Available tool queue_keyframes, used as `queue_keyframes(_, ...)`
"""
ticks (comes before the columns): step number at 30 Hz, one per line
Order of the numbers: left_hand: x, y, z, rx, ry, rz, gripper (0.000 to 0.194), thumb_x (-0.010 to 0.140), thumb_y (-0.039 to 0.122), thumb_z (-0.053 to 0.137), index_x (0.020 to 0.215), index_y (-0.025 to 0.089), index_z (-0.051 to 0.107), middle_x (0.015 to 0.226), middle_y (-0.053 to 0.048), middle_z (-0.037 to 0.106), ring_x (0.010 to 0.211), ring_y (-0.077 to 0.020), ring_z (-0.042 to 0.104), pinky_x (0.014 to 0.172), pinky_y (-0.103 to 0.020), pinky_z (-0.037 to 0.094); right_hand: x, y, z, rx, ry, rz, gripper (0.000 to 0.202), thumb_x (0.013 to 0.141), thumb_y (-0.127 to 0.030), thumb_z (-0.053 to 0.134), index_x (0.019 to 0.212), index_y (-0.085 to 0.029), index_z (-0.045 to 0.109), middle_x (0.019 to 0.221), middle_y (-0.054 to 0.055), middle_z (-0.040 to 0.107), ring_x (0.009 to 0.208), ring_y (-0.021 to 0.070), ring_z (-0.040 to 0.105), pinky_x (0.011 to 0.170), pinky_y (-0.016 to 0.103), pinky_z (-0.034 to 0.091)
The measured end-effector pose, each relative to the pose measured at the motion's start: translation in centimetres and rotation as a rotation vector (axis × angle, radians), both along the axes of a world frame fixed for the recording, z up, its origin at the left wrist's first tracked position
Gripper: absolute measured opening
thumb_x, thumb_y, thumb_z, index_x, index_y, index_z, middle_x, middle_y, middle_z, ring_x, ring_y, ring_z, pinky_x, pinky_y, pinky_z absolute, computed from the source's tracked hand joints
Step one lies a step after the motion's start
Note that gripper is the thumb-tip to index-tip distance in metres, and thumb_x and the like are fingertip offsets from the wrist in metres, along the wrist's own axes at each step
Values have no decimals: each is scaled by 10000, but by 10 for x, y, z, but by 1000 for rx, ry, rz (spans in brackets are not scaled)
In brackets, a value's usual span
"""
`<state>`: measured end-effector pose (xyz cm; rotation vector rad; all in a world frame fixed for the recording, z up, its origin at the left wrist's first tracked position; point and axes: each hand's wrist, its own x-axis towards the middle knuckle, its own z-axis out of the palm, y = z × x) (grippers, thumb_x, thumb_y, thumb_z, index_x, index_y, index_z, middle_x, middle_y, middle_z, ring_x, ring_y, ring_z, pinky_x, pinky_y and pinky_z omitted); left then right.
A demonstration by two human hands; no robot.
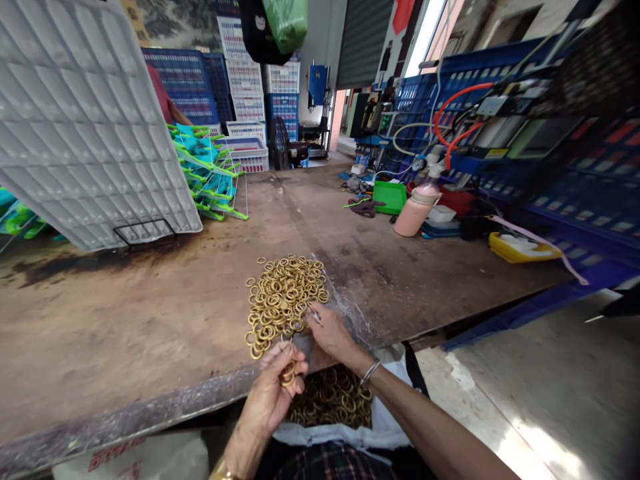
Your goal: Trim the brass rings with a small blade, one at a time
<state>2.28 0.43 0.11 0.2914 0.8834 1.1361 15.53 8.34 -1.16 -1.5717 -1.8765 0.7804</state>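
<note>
A heap of brass-coloured metal rings lies on the worktable near its front edge. My left hand is closed around a few brass rings, just in front of the heap. At the heap's right side, my right hand has its fingers bent and pressed together, touching the rings there. What sits between those fingertips is too small to make out. Below the table edge, a white sack stands open in front of my lap, with many more rings inside, partly hidden by my forearms.
A stack of ribbed pale trays stands at left on the brown worktable, beside green and turquoise pieces. On the right are a pink bottle, a green tray, a yellow tray and a machine with orange hoses.
</note>
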Motion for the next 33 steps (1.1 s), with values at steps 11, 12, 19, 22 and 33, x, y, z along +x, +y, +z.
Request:
queue_keyframes(11, 2, 8, 1, 410, 675, -35, 276, 732, 308, 608, 976, 179, 625, 597, 34, 544, 531, -89, 469, 513, -187, 376, 11, -25, 15, -609, 684, 138, 62, 657, -224, 482, 691, -172, 477, 520, -75, 456, 414, 43, 339, 402, 167, 251)
queue_keyframes(12, 2, 8, 2, 425, 687, -49, 246, 735, 304, 602, 942, 176, 637, 595, 29, 558, 552, -100, 487, 541, -197, 388, 11, -28, 16, -655, 717, 153, 64, 650, -220, 484, 693, -175, 468, 509, -82, 446, 392, 36, 316, 381, 165, 229)
queue_keyframes(19, 3, 5, 9, 516, 737, -137, 148, 750, 279, 588, 845, 180, 644, 648, -12, 642, 627, -145, 564, 653, -245, 418, 11, -37, 16, -807, 782, 272, 79, 663, -218, 493, 693, -196, 423, 446, -115, 361, 312, 23, 190, 317, 171, 158)
queue_keyframes(22, 2, 4, 9, 518, 714, -123, 132, 754, 292, 583, 759, 179, 650, 644, -22, 638, 627, -156, 560, 658, -251, 415, 10, -39, 19, -759, 717, 255, 40, 698, -218, 466, 697, -192, 435, 471, -103, 390, 326, 25, 211, 329, 170, 168)
queue_keyframes(33, 1, 1, -2, 577, 955, -24, 107, 728, 254, 606, 681, 199, 684, 596, -5, 584, 587, -142, 475, 609, -232, 361, 8, -48, 24, -183, 303, 128, 211, 801, -286, 430, 625, -172, 462, 564, -48, 424, 565, 86, 390, 518, 195, 303)
